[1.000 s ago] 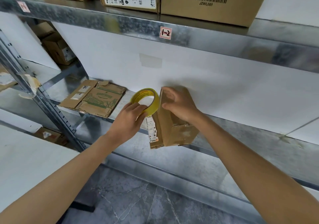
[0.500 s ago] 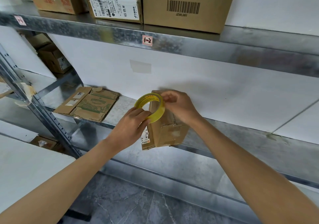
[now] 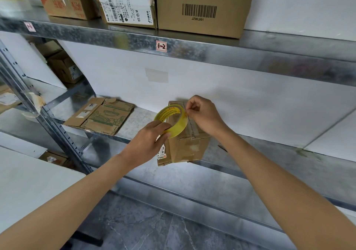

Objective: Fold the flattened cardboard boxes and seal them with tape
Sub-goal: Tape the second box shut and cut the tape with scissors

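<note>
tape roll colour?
Yellow, with red print on the inner core; the tape roll shows best in the head view, held by the left hand.

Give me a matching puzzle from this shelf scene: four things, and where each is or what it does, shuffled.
1 tape roll
2 small box
3 flat cardboard
4 right hand

A lying flat on the middle shelf
B gripped by the left hand
C pinching the roll's edge
D upright, just behind the roll

Pairs: 1-B, 2-D, 3-A, 4-C
</note>
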